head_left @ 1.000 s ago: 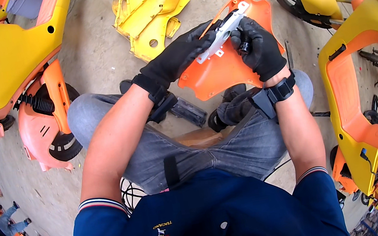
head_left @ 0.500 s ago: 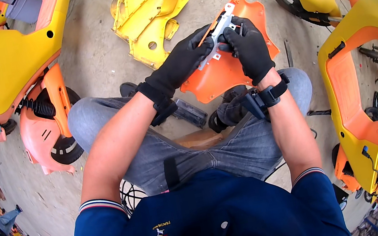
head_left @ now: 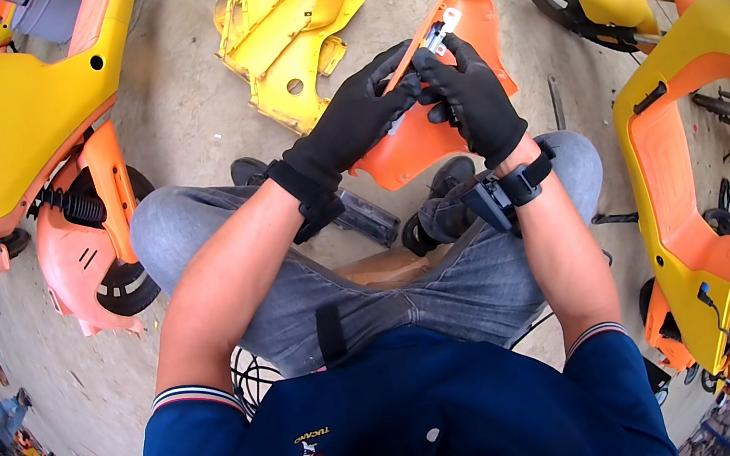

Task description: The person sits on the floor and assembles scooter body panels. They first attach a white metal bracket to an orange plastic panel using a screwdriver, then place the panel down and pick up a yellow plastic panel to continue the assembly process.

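An orange plastic body panel (head_left: pixel 418 152) is held up in front of my knees, tilted with its edge toward me. Gripping its left edge is my black-gloved left hand (head_left: pixel 361 113), thumb and fingers closed round the rim. A light metal bracket (head_left: pixel 450 19) lies along the inside of the panel, its upper end showing above my fingers. My right hand (head_left: pixel 475 101), also gloved in black, is closed at the bracket beside the left fingertips. Something small and dark is partly visible under its fingers; I cannot make out what.
Yellow plastic panels (head_left: pixel 291 31) lie on the concrete floor ahead. A yellow and orange scooter body (head_left: pixel 27 141) stands at left, another scooter frame (head_left: pixel 668 174) at right. A dark tool-like object (head_left: pixel 368 219) lies between my legs. Cables (head_left: pixel 254 373) are beside my left thigh.
The orange panel has turned more edge-on, with its rim rising between my hands and covering part of the bracket. My right hand has rotated and shifted slightly left.
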### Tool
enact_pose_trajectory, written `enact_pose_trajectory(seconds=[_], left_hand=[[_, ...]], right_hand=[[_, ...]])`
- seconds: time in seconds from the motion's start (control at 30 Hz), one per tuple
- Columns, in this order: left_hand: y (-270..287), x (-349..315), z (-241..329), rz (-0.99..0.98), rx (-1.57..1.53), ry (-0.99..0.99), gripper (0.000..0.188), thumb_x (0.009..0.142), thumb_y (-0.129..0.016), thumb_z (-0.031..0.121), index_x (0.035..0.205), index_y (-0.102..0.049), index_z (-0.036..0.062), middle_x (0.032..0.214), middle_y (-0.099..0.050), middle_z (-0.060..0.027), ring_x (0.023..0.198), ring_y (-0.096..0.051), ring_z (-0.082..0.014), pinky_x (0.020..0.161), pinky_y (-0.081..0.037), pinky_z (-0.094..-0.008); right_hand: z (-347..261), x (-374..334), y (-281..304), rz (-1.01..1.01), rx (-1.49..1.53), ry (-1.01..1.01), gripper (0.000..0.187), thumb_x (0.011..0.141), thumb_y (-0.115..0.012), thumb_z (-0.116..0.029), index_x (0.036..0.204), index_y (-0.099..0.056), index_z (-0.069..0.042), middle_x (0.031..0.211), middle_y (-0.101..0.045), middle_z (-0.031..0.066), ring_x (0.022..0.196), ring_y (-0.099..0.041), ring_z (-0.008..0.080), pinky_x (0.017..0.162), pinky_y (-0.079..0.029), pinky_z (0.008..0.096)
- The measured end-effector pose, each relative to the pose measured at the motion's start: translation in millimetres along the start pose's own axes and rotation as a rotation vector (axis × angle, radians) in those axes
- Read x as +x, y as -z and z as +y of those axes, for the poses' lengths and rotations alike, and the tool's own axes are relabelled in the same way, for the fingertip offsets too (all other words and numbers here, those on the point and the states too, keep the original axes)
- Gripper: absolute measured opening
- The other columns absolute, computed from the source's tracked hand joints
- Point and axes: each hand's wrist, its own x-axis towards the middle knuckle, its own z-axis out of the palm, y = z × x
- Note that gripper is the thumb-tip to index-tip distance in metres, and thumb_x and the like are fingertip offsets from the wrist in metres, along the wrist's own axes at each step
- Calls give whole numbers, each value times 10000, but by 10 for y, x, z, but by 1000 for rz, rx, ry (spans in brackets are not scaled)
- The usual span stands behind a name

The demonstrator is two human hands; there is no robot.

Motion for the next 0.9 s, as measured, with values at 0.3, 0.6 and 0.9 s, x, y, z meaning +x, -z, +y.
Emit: enact_pose_trajectory(seconds=[0.3, 0.6, 0.9], left_hand=[[10, -23, 179, -44, 115, 81, 749, 842, -720, 184, 1479, -356, 31, 1310, -560, -92, 1183, -521, -119, 978, -452, -281], [10, -19, 15, -151, 247, -243, 968, 733, -718, 105, 1535, -181, 34, 1494, -354, -160, 1337, -411, -214, 1081, -378, -348], [-14, -37, 90, -169, 232, -178, 966, 742, -703, 89, 1543, -163, 49, 1502, -360, -155, 1372, -371, -215, 1106, -347, -357]], right_hand=[[101, 64, 47, -76, 233, 99, 667, 925, -668, -293, 1438, -343, -19, 954, -659, 53, 761, -650, 98, 538, -506, 191], [76, 104, 108, -40, 245, 94, 604, 938, -654, -293, 1403, -391, -11, 949, -654, 56, 737, -651, 105, 528, -513, 186], [135, 144, 149, -13, 306, 109, 593, 937, -646, -212, 1405, -355, 8, 957, -663, 84, 750, -668, 130, 538, -521, 207]])
